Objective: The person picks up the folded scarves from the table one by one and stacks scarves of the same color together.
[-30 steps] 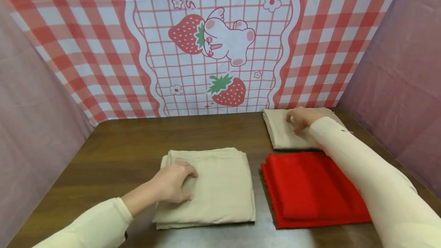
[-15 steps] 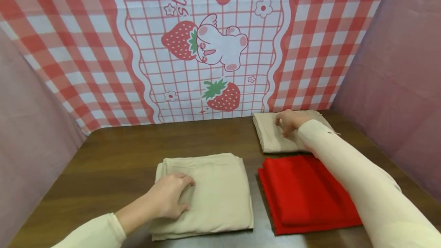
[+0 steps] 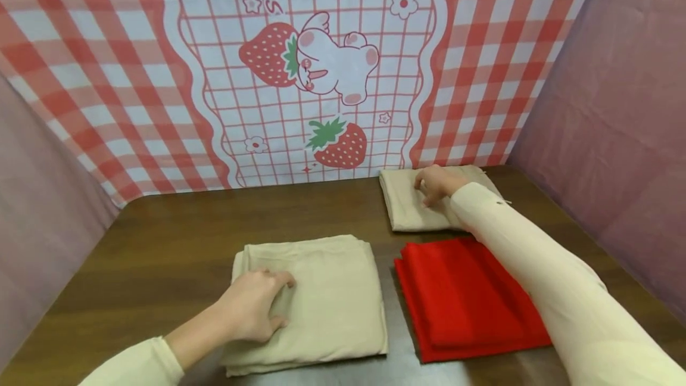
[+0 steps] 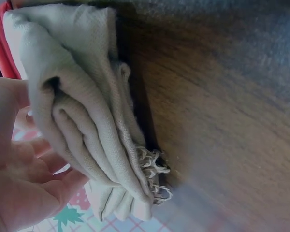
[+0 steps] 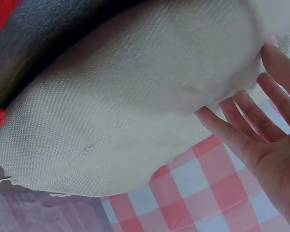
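The left hand (image 3: 250,305) is loosely curved, with thumb and forefinger spread, over the left part of a folded beige cloth (image 3: 329,308). It is clasping nothing; its other fingers are mostly hidden in the head view. The left wrist view shows layered folds beside the palm and, beyond them, a knotted fringe (image 4: 157,174).

The right hand (image 3: 436,183), reaching farther forward, is likewise relaxed and ungripping on a second folded beige cloth (image 3: 402,204). Its fingertips meet the fabric; how firmly cannot be told. The right sleeve (image 3: 536,273) covers that cloth's near right corner.

Nearer the person than the right hand lies a folded red cloth (image 3: 455,308), its right side hidden by the same sleeve.

Beneath everything is a brown wooden table (image 3: 161,243). Past both hands hangs a strawberry-print backdrop (image 3: 343,64), its lettering cut off at the top.
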The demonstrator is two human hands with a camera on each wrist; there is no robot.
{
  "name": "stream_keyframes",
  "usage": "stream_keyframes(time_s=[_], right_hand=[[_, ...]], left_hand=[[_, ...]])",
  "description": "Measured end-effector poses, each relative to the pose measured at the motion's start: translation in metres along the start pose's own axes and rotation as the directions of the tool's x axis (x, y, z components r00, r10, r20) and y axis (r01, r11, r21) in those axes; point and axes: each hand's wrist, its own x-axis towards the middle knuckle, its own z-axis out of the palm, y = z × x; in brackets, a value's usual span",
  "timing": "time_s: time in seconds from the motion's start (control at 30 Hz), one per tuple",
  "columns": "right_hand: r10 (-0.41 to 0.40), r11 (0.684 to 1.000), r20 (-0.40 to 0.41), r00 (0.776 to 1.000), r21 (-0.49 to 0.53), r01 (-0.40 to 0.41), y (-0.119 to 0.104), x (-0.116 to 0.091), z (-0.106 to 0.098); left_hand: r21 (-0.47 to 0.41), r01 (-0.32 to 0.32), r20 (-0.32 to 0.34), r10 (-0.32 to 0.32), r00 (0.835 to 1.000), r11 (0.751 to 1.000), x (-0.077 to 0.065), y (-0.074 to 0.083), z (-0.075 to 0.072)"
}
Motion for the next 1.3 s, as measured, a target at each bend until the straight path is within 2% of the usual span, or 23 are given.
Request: stream_keyframes(time_s=[0.17,0.4,0.67,0.9,1.07,1.17,1.3], right_hand=[[0.055,0.998,0.029,0.998,0.028,-0.055,-0.005,-0.001,0.0],[0.072,0.997,0.064,0.995,0.023,-0.073,-0.015,0.004,0.004],[0.006,0.997,0.068,0.998,-0.074,-0.001,-0.027,0.015,0.006],[-0.029,0.998,0.06,0.998,-0.058,0.032,-0.04,0.021,0.009],[-0.104,0.992,0.003,0.995,-0.075,0.104,-0.047,0.027,0.007],[-0.144,0.985,-0.003,0.99,-0.097,0.143,-0.051,0.03,0.006],[-0.129,0.989,0.01,0.992,-0.073,0.129,-0.056,0.03,0.006]], left_hand=[[0.007,-0.022,-0.009,0.022,1.0,1.0,0.001,-0.002,-0.001],[0.039,-0.031,-0.03,0.032,0.999,0.999,0.001,-0.003,0.001],[0.037,-0.027,-0.012,0.028,1.0,0.999,0.0,-0.002,0.0],[0.06,-0.053,-0.03,0.055,0.998,0.997,0.0,-0.003,0.0],[0.046,-0.031,-0.028,0.032,0.999,0.998,0.0,-0.003,-0.001],[0.039,-0.018,-0.023,0.019,1.0,0.999,-0.001,-0.003,-0.002],[0.041,-0.024,-0.014,0.024,1.0,0.999,0.001,-0.003,-0.002]])
